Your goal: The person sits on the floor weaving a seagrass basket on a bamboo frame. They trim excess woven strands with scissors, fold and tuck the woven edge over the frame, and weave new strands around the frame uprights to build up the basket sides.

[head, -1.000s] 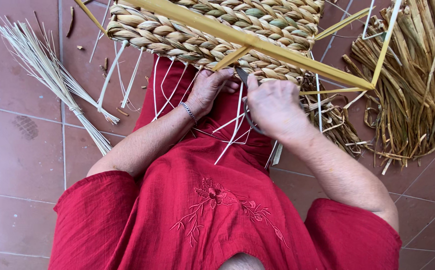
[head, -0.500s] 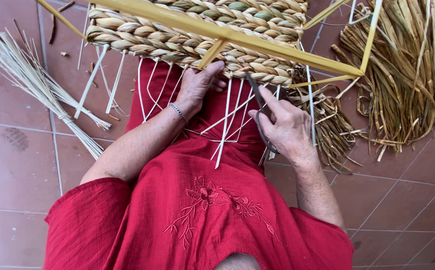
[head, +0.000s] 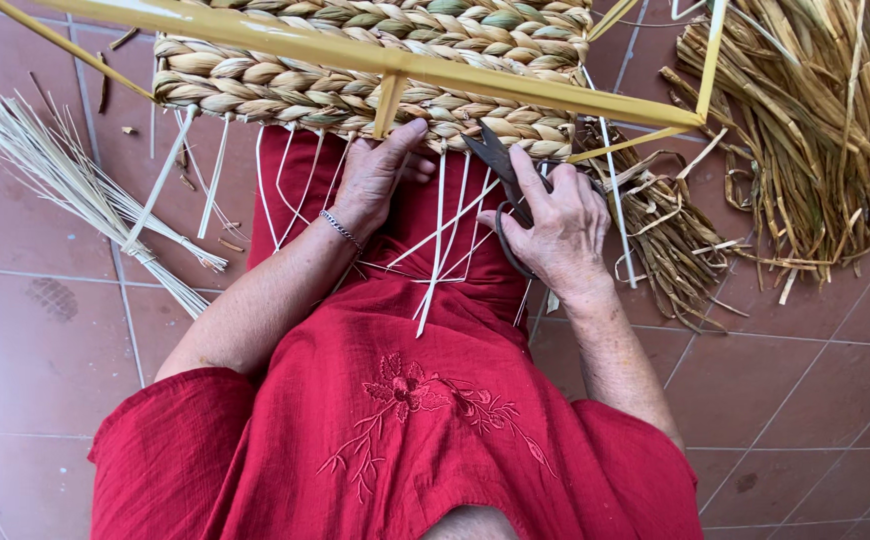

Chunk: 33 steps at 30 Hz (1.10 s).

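A panel of braided straw weave (head: 375,60) sits on a yellow metal frame (head: 405,65) over my lap. My left hand (head: 375,175) rests against the weave's lower edge, fingers spread on the braid. My right hand (head: 555,225) grips dark scissors (head: 500,175), their blades pointing up at the edge of the weave. Several pale white strips (head: 435,240) hang from the weave down across my red dress (head: 395,400).
A bundle of thin pale reeds (head: 75,190) lies on the tiled floor at the left. A heap of loose dried straw (head: 815,140) lies at the right, with more strands (head: 665,240) beside my right wrist. Small scraps dot the reddish tiles.
My right hand has lifted the scissors toward the weave's lower edge, blades now showing. My left hand stays at the braid. The frame sits lower in view.
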Each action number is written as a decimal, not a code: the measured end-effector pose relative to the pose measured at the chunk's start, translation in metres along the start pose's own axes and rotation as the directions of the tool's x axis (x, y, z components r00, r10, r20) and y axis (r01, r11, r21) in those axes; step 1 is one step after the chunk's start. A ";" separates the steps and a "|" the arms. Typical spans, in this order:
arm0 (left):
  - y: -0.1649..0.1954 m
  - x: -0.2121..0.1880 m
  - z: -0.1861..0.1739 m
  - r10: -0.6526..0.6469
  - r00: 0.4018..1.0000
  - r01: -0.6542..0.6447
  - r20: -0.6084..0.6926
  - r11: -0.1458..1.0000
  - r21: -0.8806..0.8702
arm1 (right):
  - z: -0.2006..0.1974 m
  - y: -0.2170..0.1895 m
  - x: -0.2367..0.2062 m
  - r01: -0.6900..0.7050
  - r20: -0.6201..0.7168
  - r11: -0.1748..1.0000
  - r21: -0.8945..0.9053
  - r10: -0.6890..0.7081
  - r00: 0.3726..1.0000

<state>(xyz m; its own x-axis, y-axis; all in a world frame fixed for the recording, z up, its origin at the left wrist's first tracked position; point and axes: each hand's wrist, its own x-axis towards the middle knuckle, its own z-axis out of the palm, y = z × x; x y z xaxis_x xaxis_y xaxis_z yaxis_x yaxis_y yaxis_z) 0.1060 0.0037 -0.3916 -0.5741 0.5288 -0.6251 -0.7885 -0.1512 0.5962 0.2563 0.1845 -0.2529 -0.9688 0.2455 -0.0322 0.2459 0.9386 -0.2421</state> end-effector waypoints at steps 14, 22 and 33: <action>-0.001 0.000 -0.009 -0.001 1.000 0.000 0.016 0.999 0.034 | -0.014 -0.001 0.003 0.051 0.151 0.999 -0.010 -0.049 0.987; -0.001 0.000 -0.012 0.012 1.000 -0.013 0.006 0.998 0.062 | -0.015 0.002 0.011 0.061 0.294 0.996 -0.068 -0.038 0.955; 0.001 0.001 -0.013 0.037 0.999 -0.038 0.026 0.998 0.052 | -0.013 -0.018 0.019 0.077 0.244 0.980 -0.186 -0.029 0.969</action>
<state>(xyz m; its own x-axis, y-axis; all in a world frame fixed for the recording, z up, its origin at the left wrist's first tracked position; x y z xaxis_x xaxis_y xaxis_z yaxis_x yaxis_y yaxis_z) 0.1019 -0.0068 -0.3982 -0.5970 0.5443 -0.5894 -0.7534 -0.1278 0.6451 0.2337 0.1751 -0.2367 -0.9534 0.1512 -0.2609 0.1722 0.9833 -0.0595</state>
